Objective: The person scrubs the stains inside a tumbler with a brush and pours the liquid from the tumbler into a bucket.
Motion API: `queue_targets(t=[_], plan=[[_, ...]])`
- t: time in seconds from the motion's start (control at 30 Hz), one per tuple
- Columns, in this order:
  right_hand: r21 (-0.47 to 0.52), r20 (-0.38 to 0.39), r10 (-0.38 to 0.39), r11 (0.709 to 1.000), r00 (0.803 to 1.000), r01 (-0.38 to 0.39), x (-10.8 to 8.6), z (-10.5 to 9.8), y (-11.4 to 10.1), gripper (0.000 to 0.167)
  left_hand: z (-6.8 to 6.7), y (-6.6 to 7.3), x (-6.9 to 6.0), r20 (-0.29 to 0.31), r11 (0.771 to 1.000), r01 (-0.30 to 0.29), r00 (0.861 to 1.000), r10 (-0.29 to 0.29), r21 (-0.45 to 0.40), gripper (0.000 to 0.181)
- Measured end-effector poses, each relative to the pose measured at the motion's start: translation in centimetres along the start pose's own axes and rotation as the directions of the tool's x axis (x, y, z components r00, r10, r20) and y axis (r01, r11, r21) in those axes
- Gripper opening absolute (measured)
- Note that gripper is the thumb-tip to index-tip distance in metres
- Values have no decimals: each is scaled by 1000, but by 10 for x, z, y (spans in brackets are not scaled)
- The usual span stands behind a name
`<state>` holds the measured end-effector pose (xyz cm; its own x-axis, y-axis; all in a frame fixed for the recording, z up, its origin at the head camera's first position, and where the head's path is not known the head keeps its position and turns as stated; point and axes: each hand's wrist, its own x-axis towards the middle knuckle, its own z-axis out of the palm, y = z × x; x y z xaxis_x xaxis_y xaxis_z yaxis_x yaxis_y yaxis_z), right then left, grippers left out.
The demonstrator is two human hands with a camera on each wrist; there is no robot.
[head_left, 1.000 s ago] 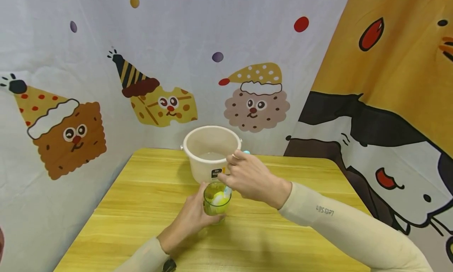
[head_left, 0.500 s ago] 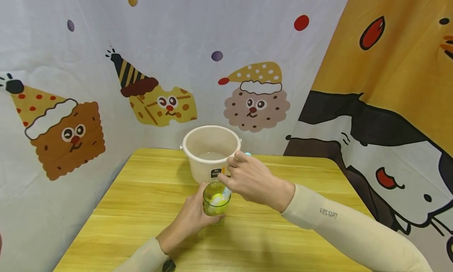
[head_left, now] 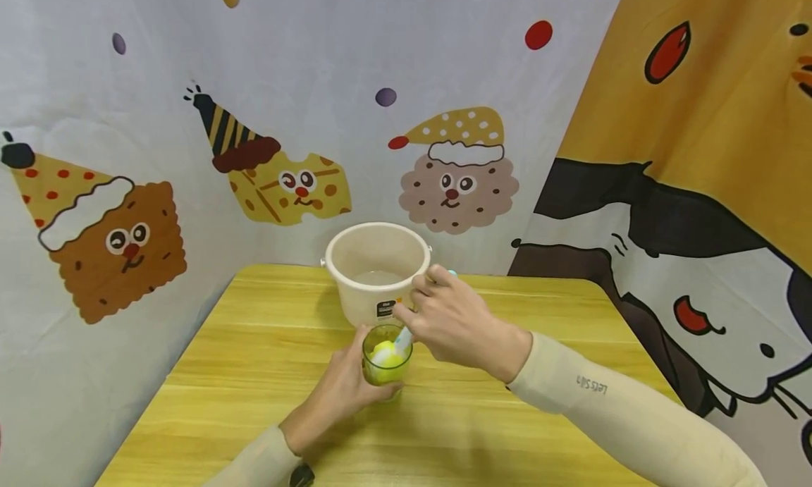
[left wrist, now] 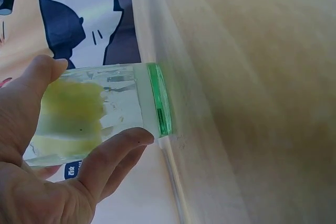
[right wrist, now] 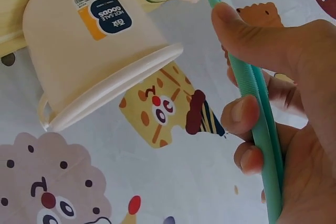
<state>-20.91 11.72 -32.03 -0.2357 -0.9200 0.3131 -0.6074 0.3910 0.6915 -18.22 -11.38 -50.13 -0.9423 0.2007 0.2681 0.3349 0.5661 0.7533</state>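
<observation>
1. Head view, nearest: one dark item (head_left: 302,474) by the left wrist. Left hand (head_left: 342,387) grips the cup, fingers and thumb round its wall.
2. Cup (head_left: 383,379): one, tinted, mouth up, near mid-table (head_left: 254,332). Base resting or lifted: cannot tell.
3. Inside the cup: one yellow-and-white mass (head_left: 383,349), apparently the tool's head.
4. Right hand (head_left: 457,318) grasps one teal-handled tool (right wrist: 243,74), shaft running into the cup. Two hands counted, both occupied.
5. Change, last half-second: right hand and handle shifted slightly rightward; left hand and cup barely moved. Judgement: work remains inside the cup, left hand steadying.
6. Farther: one cream bucket (head_left: 363,302), by the table's back edge; right hand apart from it in the right wrist view. One label (head_left: 385,309) on its front.
7. Farthest: patterned backdrop (head_left: 330,57); three hatted figures counted, larger prints rightward.
</observation>
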Motion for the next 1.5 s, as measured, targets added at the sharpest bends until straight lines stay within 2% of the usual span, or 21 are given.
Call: queue_targets(t=[0.1, 0.3, 0.8, 1.13, 1.5], plan=[[20, 9, 26, 999, 1000, -26, -1, 1, 1, 50, 0, 1, 0, -2, 1000, 5, 1000, -5, 0, 102], [62, 26, 84, 994, 996, -86, -5, 3, 4, 55, 1, 1, -3, -2, 1000, 14, 1000, -14, 11, 103], [195, 57, 187, 961, 981, -195, -14, 6, 13, 49, 1, 3, -2, -1, 1000, 28, 1000, -28, -2, 103], [236, 71, 221, 944, 973, -232, -19, 13, 9, 49, 1, 3, -2, -2, 1000, 28, 1000, -28, -2, 103], [205, 93, 215, 951, 972, -230, -19, 19, 1, 50, 1, 2, -2, -10, 1000, 26, 1000, -26, -2, 100]])
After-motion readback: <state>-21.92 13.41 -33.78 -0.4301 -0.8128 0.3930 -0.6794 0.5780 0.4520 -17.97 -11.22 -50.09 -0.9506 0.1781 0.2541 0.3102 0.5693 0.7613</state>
